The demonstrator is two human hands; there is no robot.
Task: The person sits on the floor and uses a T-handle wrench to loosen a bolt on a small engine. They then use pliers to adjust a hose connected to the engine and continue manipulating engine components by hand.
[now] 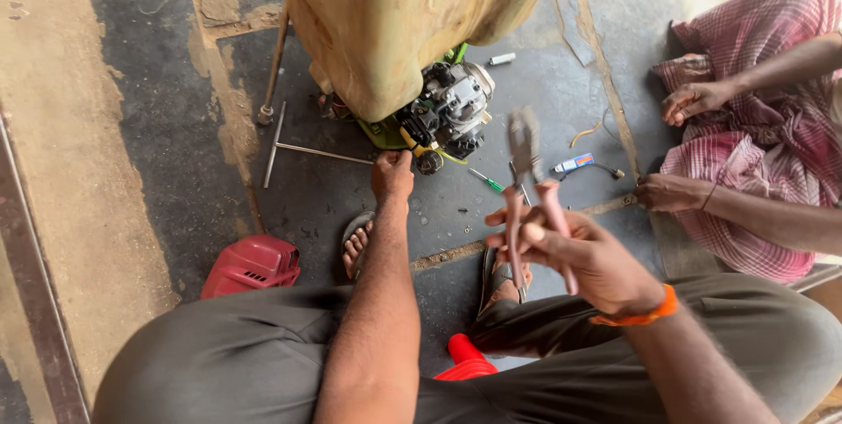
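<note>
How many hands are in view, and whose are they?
4. The left hand reaches to the engine; the right hand holds pliers. Another person's two hands, upper and lower, are at right. None seem hidden.

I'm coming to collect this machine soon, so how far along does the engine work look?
Done: a red cover lies off on the floor, and the small engine under the yellow tank sits exposed. In hand: the right hand holds pink-handled pliers raised, while the left hand reaches to the engine's base. Left: the cover is not refitted, and a green screwdriver lies loose.
</note>
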